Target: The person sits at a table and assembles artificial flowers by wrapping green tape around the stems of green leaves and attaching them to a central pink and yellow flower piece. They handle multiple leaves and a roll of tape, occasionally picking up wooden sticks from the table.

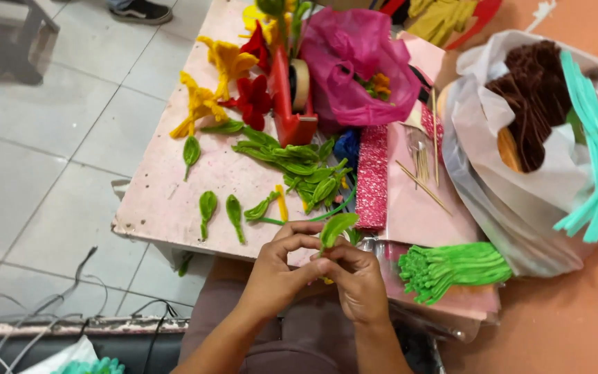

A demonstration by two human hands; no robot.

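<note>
My left hand (279, 266) and my right hand (358, 280) meet just below the near edge of the pink table (167, 201). Together they pinch a green pipe-cleaner leaf (336, 227), which stands up between the fingertips. Just beyond the hands lies a heap of finished green leaves (299, 170), with single leaves (207, 206) spread to the left. Yellow pipe-cleaner flowers (209, 86) and red ones (254, 97) lie farther back.
A bundle of green pipe cleaners (451, 269) lies right of my hands. A red tape dispenser (288, 97), a magenta bag (358, 62), a pink glitter strip (372, 176) and wooden sticks (423, 183) sit on the table. A white bag (513, 201) holds brown and teal pipe cleaners. Cables (50, 312) cross the tiled floor.
</note>
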